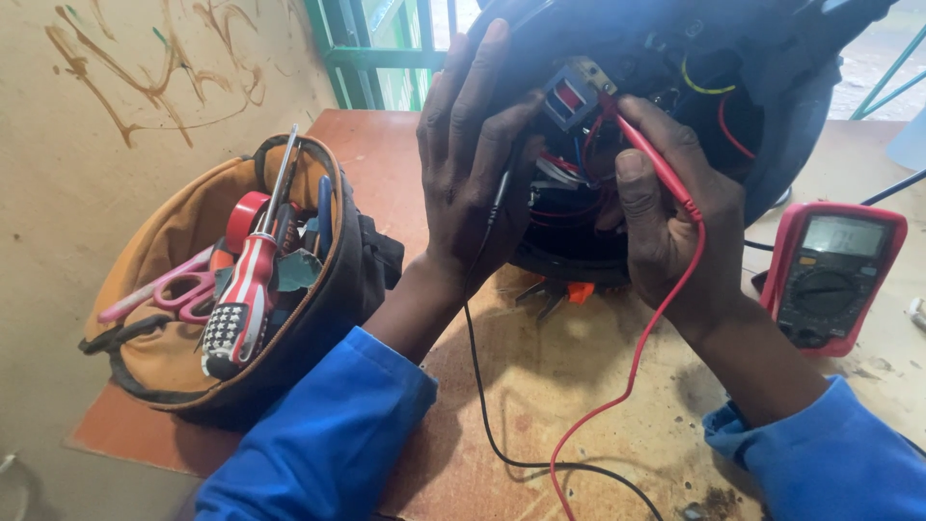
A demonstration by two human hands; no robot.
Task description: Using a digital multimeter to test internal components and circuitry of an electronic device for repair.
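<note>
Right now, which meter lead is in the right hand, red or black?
The red lead. The right hand pinches its red probe, tip in the wiring of the opened black appliance. The black lead instead runs up under the left hand.

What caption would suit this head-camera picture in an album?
Right hand holds a red probe inside an opened black appliance; left hand steadies it, multimeter alongside.

grey rectangular meter screen (pixel 847 235), red casing, right
</note>
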